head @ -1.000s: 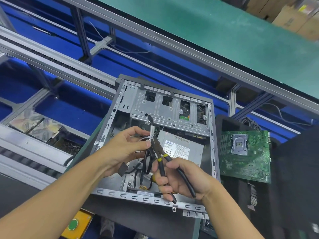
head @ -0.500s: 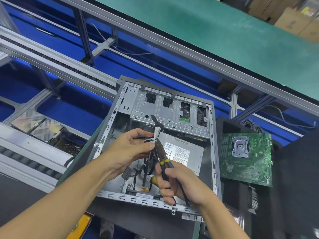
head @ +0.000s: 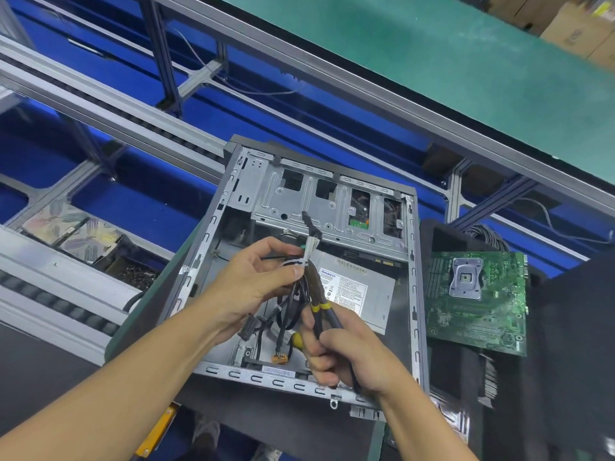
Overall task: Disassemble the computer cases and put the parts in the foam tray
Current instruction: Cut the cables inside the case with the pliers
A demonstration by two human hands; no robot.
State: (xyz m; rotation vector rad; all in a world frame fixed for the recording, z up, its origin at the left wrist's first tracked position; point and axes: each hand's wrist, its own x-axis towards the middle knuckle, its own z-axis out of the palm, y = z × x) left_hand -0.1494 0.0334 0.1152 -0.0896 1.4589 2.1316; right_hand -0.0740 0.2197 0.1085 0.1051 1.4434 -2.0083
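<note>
A factory disassembly line — aluminium-framed conveyor rails (head: 100, 104), a green belt (head: 416, 54), stacked cardboard boxes (head: 579, 24) behind.

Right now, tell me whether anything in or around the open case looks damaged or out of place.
Nothing stands out. The left hand pinches the cable bundle above the computer case. The right hand holds cutters at its white tie. The motherboard lies on dark foam beside the case.
</note>
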